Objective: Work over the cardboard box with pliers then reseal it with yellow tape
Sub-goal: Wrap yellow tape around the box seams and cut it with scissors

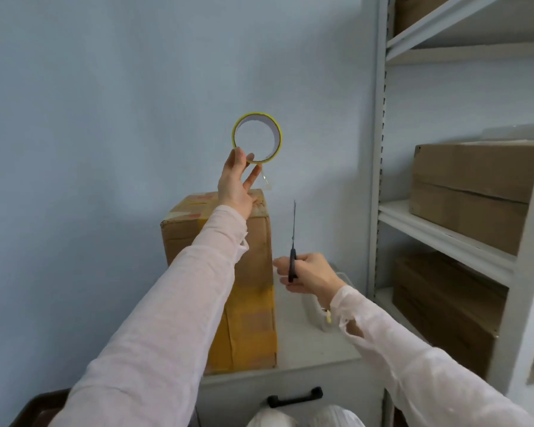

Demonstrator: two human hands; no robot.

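We start at the cardboard box (179,238), standing tall on the counter (305,340) with its flaps shut. Yellow tape already bands its lower front and strips cross the top, so we judge the plier work done and the resealing well under way, perhaps 1 more strip to go.

Up at the box's 12 o'clock, our left hand (236,183) pinches the yellow tape roll (234,134) by its lower rim, held high against the wall, with a short loose tail (265,180) dangling.

Over at the box's 3 o'clock, our right hand (309,272) grips a thin black-handled tool (293,260), tip up. Edge-on, it looks more like scissors than pliers.

Beside that wrist sits a clear tub (318,306), contents unreadable. Far out at 3 o'clock, the shelf unit (444,232) carries closed brown cartons (475,174).
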